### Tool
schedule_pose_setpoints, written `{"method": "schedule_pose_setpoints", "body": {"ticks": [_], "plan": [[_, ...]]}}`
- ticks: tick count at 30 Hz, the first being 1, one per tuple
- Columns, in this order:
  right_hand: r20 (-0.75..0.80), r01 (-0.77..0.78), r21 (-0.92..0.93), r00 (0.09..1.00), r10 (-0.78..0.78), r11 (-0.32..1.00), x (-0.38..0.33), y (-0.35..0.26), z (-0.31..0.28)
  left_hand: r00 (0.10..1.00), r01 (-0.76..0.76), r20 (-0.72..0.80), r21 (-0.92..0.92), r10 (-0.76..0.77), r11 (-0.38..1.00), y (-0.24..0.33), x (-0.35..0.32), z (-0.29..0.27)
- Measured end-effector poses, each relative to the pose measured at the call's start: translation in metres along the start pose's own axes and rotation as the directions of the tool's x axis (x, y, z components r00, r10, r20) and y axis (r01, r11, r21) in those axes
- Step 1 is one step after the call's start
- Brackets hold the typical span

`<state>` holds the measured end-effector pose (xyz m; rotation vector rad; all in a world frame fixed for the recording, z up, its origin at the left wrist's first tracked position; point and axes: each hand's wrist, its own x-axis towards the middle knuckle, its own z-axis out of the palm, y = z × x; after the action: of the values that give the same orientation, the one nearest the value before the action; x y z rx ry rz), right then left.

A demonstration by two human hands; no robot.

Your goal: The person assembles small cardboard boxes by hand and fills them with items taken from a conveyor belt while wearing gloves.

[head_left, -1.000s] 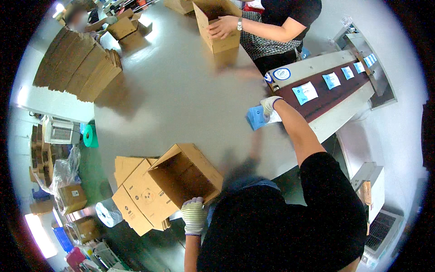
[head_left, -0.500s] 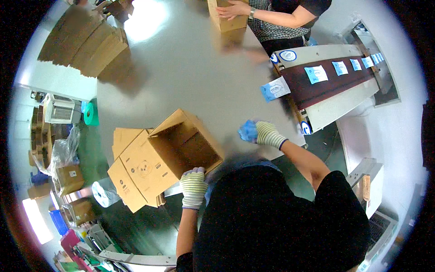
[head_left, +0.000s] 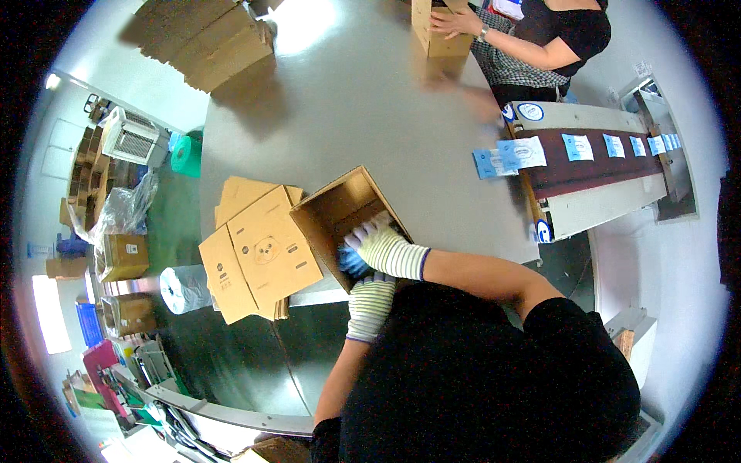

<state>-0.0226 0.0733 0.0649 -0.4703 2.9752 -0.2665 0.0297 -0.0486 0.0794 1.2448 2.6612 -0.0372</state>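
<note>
"Since the earlier frame, the right hand (head_left: pixel 390 248) has swung from the table's (head_left: pixel 340 100) right side into the box (head_left: pixel 340 204)."

"And the box?"

"Open, on the table at the frame's centre, mouth facing the lower right."

"Arms?"

"Right forearm (head_left: pixel 494 274) lies nearly level, coming in from the lower right, hand pointing left; left forearm (head_left: pixel 340 378) rises steeply from the lower edge."

"Fingers?"

"Left hand's (head_left: pixel 370 307) lie together at the near rim; whether they grip, I can't tell. Right hand's are blurred; clamped or loose, I can't tell."

"Blue packets (head_left: pixel 353 262)?"

"Inside the box, by the right fingertips."
</note>
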Motion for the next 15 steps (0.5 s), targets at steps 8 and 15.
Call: {"method": "schedule_pose_setpoints", "body": {"ticks": [8,15], "plan": [[0.173,0.221,0.262,0.947,-0.271,0.939,-0.04,0.005,-0.03,0.995,-0.073,-0.063,-0.012,0.073,0.997,-0.01,-0.005,0.004],[-0.312,0.268,0.375,0.938,-0.151,0.888,-0.069,0.03,-0.046,0.996,-0.001,-0.088,-0.125,-0.01,0.992,-0.013,0.001,0.002]]}}
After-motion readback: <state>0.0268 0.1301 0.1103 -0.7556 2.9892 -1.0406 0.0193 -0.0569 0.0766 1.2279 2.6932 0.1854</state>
